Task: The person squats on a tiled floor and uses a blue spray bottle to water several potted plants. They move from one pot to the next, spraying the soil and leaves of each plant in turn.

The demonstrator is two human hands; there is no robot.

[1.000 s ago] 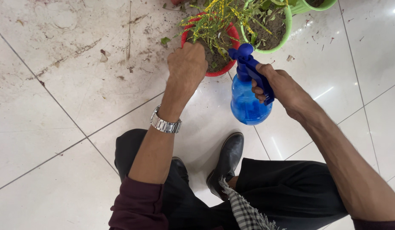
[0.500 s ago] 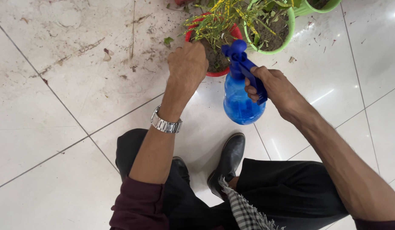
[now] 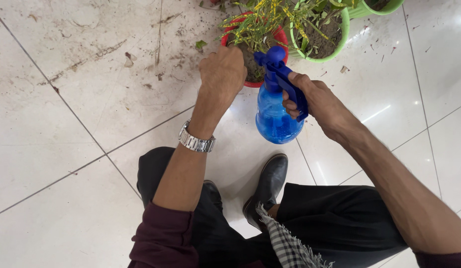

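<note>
Seen from above, a crouching person's right hand is wrapped around the dark blue trigger handle of a translucent blue spray bottle, fingers curled under the lever and thumb on top, so the bottle hangs tilted just above the floor with its nozzle pointing toward the far pots. The left hand, a metal wristwatch on its wrist, is closed in a fist at the near rim of a red flowerpot; whether it grips the rim or a stem cannot be told. That pot holds soil and a yellow-green leafy plant. Just right of it stands a light green pot of soil. The floor is glossy pale tile, scattered with soil crumbs and leaf bits at the far left. Black shoes and dark trousers show near.
</note>
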